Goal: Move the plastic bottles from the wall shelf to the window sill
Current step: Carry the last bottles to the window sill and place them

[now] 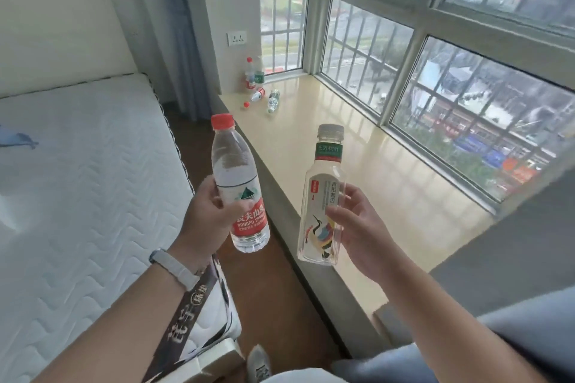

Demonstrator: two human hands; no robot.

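The long pale-yellow stone window sill (373, 165) ran ahead and to our right, with four small plastic bottles (259, 87) already gathered at its far corner, two upright and two lying down. Our right hand (354, 221) clasped a clear square-sided tea bottle with a grey cap (323, 196), upright, its base just over the sill's near edge. Our left hand (211, 208) gripped a round clear water bottle with a red cap (236, 183), upright above the floor, left of the sill. We judged the right hand nearer to setting down.

Red-capped clear bottle (236, 186) with red-and-white label, grey-capped clear bottle (322, 196) with green neck band and crane motif, cream window sill (357, 165), white wave-quilted mattress (77, 180)
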